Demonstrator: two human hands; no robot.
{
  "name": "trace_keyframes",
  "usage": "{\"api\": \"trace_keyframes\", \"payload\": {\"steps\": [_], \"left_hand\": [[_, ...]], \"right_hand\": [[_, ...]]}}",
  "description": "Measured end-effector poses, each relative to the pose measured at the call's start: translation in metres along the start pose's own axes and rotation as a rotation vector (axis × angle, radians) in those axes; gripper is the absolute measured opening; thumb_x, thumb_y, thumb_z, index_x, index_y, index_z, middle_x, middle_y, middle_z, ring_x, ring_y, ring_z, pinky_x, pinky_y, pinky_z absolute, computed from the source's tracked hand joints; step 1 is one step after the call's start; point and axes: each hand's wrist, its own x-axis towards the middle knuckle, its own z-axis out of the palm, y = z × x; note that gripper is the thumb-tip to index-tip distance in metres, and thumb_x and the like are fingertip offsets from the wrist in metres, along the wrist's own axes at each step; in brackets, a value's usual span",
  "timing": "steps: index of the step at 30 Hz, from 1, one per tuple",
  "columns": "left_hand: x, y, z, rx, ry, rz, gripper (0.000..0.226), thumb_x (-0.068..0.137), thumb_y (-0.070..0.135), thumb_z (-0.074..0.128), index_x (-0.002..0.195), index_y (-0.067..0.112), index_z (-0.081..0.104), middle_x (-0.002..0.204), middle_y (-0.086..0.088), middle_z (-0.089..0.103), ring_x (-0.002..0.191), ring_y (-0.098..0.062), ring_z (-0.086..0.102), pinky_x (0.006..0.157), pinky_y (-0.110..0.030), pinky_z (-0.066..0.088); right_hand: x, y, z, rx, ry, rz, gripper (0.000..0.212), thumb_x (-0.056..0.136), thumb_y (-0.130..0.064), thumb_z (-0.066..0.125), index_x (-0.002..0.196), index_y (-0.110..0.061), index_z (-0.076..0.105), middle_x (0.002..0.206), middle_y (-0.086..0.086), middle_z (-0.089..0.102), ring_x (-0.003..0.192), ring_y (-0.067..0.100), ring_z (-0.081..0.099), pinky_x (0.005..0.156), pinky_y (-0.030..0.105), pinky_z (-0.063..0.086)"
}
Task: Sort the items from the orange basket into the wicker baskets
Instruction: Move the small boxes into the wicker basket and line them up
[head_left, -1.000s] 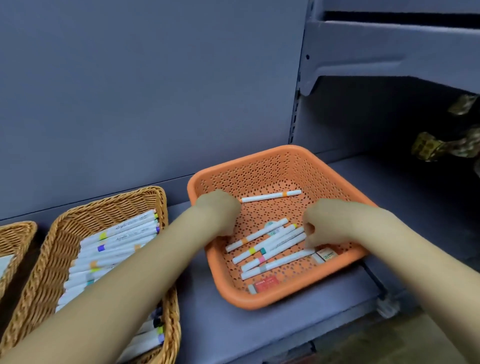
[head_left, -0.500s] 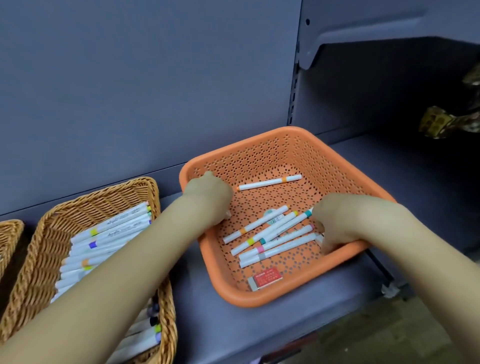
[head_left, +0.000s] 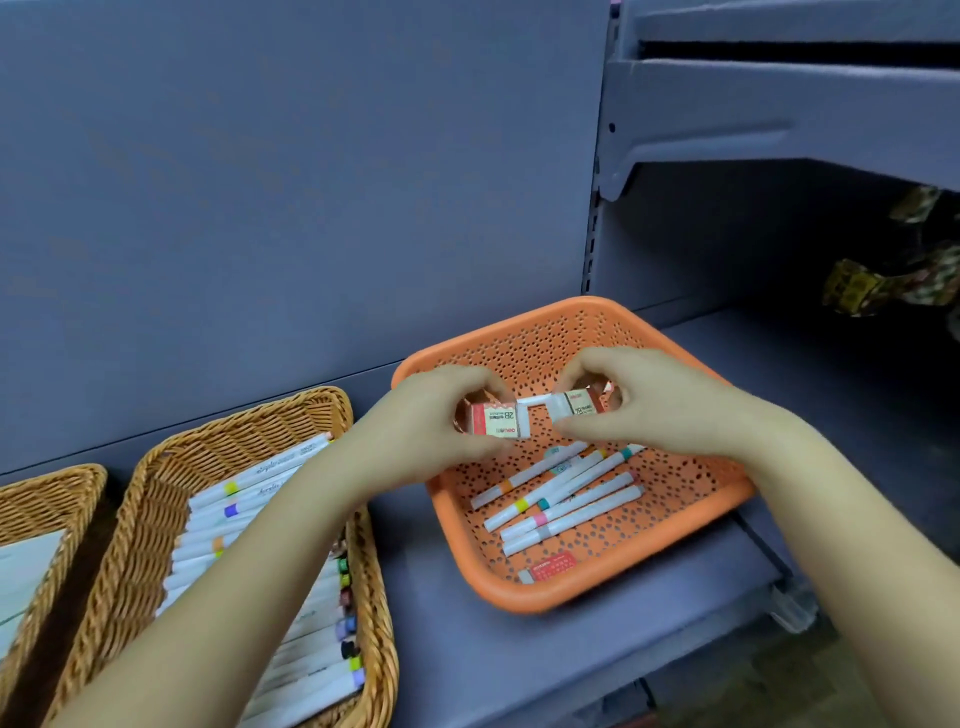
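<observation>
The orange basket (head_left: 696, 499) sits on the grey shelf, right of centre. Above it my left hand (head_left: 431, 421) pinches a red-and-cream eraser (head_left: 498, 421), and my right hand (head_left: 634, 400) pinches a second eraser (head_left: 579, 404); the two erasers nearly meet end to end. In the basket lie several white markers (head_left: 566, 499) with coloured bands and one more red eraser (head_left: 548, 566) near the front rim. A marker at the back is mostly hidden behind the hands. The middle wicker basket (head_left: 156, 478) holds several markers.
A second wicker basket (head_left: 52, 499) at the far left holds something white and flat. A grey shelf bracket (head_left: 727, 119) juts out at upper right. Patterned wrapped items (head_left: 883, 286) lie on the dark shelf at far right. The shelf's front edge runs below the baskets.
Both hands have risen from the floor of the orange basket, each now holding an eraser, and have come together above the basket's middle.
</observation>
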Motion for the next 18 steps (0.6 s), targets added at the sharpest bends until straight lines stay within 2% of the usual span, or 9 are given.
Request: {"api": "trace_keyframes", "payload": {"steps": [3, 6, 8, 11, 14, 18], "left_hand": [[-0.015, 0.003, -0.005, -0.387, 0.041, -0.067, 0.030, 0.073, 0.019, 0.081, 0.097, 0.027, 0.063, 0.090, 0.011, 0.066, 0.079, -0.005, 0.059, 0.078, -0.026, 0.049], [-0.024, 0.002, -0.007, -0.708, 0.069, -0.132, 0.027, 0.077, 0.006, 0.074, 0.098, 0.017, 0.064, 0.097, -0.004, 0.066, 0.085, -0.017, 0.062, 0.083, -0.033, 0.054], [-0.028, 0.001, -0.008, -0.863, 0.105, -0.191, 0.027, 0.077, 0.000, 0.071, 0.100, 0.012, 0.062, 0.098, -0.012, 0.066, 0.085, -0.026, 0.063, 0.080, -0.031, 0.055], [-0.034, 0.001, -0.009, -1.074, 0.178, -0.271, 0.031, 0.072, 0.001, 0.073, 0.099, 0.007, 0.058, 0.093, -0.014, 0.069, 0.085, -0.032, 0.065, 0.077, -0.030, 0.057], [-0.040, 0.001, -0.011, -1.157, 0.225, -0.292, 0.029, 0.072, 0.003, 0.067, 0.098, 0.004, 0.057, 0.087, -0.008, 0.071, 0.078, -0.019, 0.068, 0.072, -0.025, 0.058], [-0.050, -0.003, -0.015, -1.129, 0.230, -0.284, 0.031, 0.070, 0.011, 0.066, 0.100, 0.003, 0.061, 0.093, -0.010, 0.071, 0.083, -0.017, 0.068, 0.076, -0.025, 0.058]], "right_hand": [[-0.001, -0.019, 0.007, 0.063, 0.080, -0.058, 0.018, 0.075, -0.043, 0.072, 0.084, -0.034, 0.060, 0.077, -0.015, 0.058, 0.070, -0.004, 0.050, 0.061, 0.013, 0.038], [-0.001, -0.032, 0.016, 0.154, 0.138, -0.048, 0.019, 0.072, -0.038, 0.076, 0.081, -0.031, 0.061, 0.070, -0.016, 0.058, 0.066, -0.005, 0.050, 0.060, 0.011, 0.039], [0.000, -0.039, 0.020, 0.206, 0.173, -0.046, 0.017, 0.072, -0.033, 0.078, 0.077, -0.031, 0.061, 0.065, -0.016, 0.055, 0.063, -0.003, 0.048, 0.059, 0.011, 0.038], [0.003, -0.044, 0.027, 0.293, 0.184, -0.036, 0.013, 0.075, -0.024, 0.077, 0.078, -0.027, 0.065, 0.063, -0.012, 0.056, 0.060, 0.002, 0.048, 0.056, 0.012, 0.037], [0.002, -0.050, 0.031, 0.379, 0.152, -0.040, 0.006, 0.081, -0.020, 0.071, 0.085, -0.021, 0.067, 0.076, -0.005, 0.065, 0.070, 0.013, 0.060, 0.066, 0.022, 0.047], [-0.002, -0.059, 0.034, 0.562, 0.141, -0.027, 0.007, 0.089, -0.013, 0.062, 0.092, -0.012, 0.068, 0.081, 0.004, 0.064, 0.062, 0.005, 0.055, 0.059, 0.017, 0.049]]}}
